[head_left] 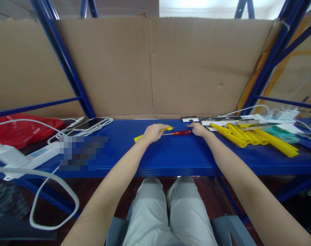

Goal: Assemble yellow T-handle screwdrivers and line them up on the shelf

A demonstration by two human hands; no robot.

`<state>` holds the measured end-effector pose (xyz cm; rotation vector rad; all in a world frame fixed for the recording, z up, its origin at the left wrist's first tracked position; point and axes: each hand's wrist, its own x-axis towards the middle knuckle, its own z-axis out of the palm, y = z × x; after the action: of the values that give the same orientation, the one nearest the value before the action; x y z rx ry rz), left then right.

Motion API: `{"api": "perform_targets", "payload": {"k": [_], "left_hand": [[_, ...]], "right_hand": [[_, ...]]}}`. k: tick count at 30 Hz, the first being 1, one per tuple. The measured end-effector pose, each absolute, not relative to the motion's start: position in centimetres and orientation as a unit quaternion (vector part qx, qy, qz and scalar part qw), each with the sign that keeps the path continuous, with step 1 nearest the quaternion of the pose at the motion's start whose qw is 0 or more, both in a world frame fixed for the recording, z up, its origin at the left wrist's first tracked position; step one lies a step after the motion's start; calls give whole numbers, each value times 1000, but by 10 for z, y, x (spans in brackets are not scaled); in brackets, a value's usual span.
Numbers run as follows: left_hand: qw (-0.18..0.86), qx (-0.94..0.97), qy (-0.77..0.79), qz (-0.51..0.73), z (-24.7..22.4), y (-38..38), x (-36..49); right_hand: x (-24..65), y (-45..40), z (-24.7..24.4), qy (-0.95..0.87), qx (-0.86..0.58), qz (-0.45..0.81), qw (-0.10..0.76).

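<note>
My left hand (pixel 153 133) is closed around a long yellow handle-like piece (pixel 138 138), whose other end, with a small dark tip, sticks out past the fingers. Just right of that hand lies a screwdriver (pixel 181 132) with a clear red handle, its metal shaft pointing left toward my fingers. My right hand (pixel 198 129) is beyond the screwdriver's handle end, thumb and fingers drawn together. Something tiny may be at those fingertips, but it is too small to name. Several yellow tube-like pieces (pixel 239 134) lie to the right of this hand.
A blue bench top (pixel 124 147) spans the front, with a cardboard wall (pixel 150 68) behind. On the left are a red plastic bag (pixel 24 130), a white power strip (pixel 45 153) and cables. Black-and-white packaging (pixel 218 121) and a metal blade (pixel 263 125) lie at the right.
</note>
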<state>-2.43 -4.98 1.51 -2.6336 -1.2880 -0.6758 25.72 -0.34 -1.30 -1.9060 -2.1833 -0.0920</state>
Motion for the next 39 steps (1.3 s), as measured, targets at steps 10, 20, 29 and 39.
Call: {"api": "perform_targets", "payload": {"k": [10,20,29,39], "left_hand": [[105,-889,-403,-192,14,-50,-20],[124,-897,-358,-228,7,-46,-18],[130,-891,-336,-278,6,-42,-17],[134,-885,-342,-286,8,-44,-18]], "right_hand": [[247,-10,-9,-743,-657,-19,125],[216,-25,8,-806,-471,58,353],[201,-35,13,-798,-424,217,369],[197,-40,13,-770,-433,285,372]]}}
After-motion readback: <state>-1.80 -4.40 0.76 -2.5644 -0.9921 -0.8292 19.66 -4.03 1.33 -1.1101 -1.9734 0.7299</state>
